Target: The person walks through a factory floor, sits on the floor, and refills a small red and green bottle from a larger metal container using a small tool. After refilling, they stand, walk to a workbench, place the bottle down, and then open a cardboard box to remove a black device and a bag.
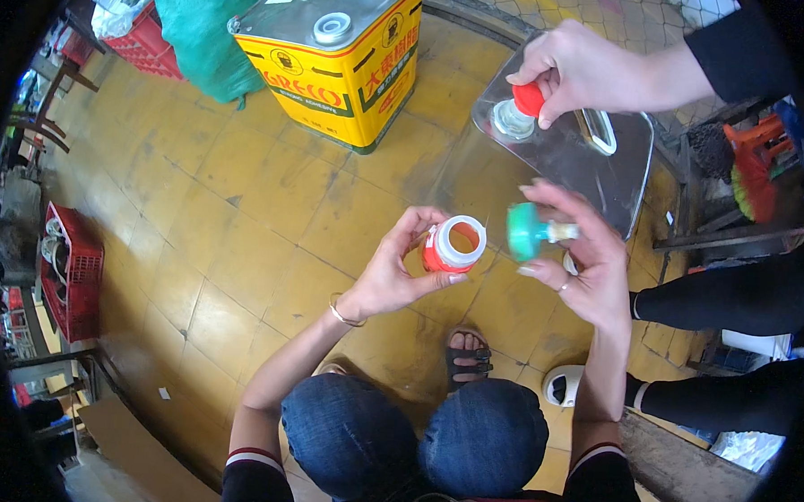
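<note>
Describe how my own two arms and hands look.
Both hands are ungloved. The left hand has a thin gold-coloured bracelet at its wrist; the right hand wears a slim ring. Short dark sleeves with white and reddish stripes leave the forearms bare.

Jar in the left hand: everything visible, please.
The jar is small, with a red body and a wide white, plastic-looking neck. It is uncapped, its round mouth turned up toward the camera. Inside looks orange-brown; contents or inner wall, I can't tell. The left hand grips it above the floor, thumb on the near side.
</note>
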`<action>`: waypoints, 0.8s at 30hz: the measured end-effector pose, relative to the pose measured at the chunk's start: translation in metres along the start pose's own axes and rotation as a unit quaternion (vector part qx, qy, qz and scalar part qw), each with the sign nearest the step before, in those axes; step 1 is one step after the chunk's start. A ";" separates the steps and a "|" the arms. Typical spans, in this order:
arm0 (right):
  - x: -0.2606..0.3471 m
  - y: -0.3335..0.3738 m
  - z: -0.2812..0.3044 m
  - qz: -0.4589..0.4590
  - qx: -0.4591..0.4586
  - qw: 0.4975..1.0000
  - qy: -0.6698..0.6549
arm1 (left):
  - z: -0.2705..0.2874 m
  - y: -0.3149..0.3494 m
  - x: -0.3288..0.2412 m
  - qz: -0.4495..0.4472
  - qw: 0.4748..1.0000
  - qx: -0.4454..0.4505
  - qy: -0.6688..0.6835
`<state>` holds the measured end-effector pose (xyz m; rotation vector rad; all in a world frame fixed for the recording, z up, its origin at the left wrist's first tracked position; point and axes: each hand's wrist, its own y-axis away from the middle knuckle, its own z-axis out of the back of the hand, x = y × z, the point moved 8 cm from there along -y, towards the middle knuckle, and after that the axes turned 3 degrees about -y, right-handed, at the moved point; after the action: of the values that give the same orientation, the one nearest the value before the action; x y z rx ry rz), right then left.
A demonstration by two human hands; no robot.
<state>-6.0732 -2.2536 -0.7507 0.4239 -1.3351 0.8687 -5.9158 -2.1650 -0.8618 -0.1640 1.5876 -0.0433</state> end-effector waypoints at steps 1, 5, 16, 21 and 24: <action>0.010 -0.010 -0.006 0.022 0.041 0.997 0.058 | 0.000 -0.001 -0.004 -0.003 1.000 0.000 0.008; 0.016 -0.032 -0.027 0.017 0.159 0.972 0.173 | 0.003 -0.005 -0.020 -0.030 0.998 0.020 -0.047; 0.054 -0.037 -0.062 0.060 0.358 0.866 0.344 | -0.004 -0.004 -0.026 -0.029 0.985 0.140 0.099; 0.075 -0.034 -0.078 0.079 0.397 0.833 0.377 | -0.007 0.000 -0.031 -0.016 0.964 0.219 0.148; 0.081 -0.037 -0.084 0.068 0.420 0.827 0.369 | -0.011 0.002 -0.032 -0.015 0.952 0.261 0.161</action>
<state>-5.9901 -2.1921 -0.6843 0.5804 -0.2055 1.5407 -5.9261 -2.1596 -0.8300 0.2462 1.8413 -0.5325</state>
